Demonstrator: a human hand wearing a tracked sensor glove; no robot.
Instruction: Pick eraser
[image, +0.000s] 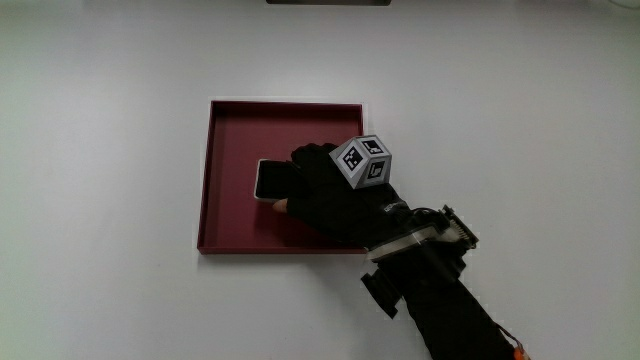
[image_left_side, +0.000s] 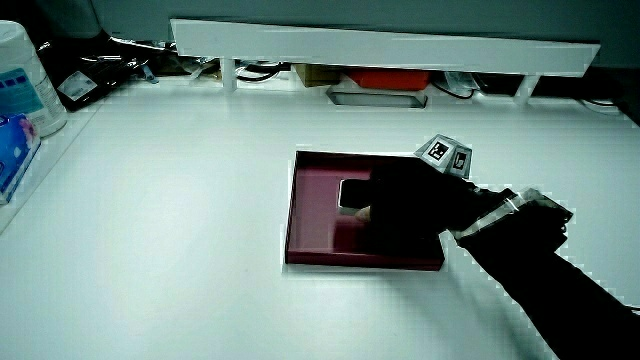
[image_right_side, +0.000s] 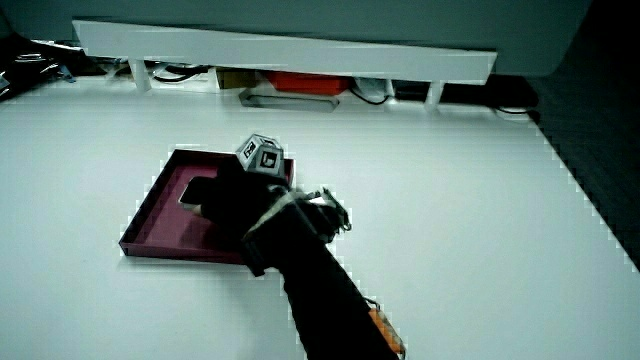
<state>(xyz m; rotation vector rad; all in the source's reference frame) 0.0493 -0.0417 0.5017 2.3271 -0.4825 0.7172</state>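
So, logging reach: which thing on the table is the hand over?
The eraser, the pale block lying in the dark red tray; the hand covers one end of it.

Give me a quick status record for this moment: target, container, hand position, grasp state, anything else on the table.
target: eraser, pale block with a dark edge, lying flat in the tray
container: dark red square tray, shallow, on the white table
hand position: hand reaches into the tray, over the eraser's end nearer the forearm
grasp state: hand covers part of the eraser; a firm hold cannot be confirmed; eraser not lifted
patterned cube: cube on the hand's back
other items: white canister at the table's edge in a side view
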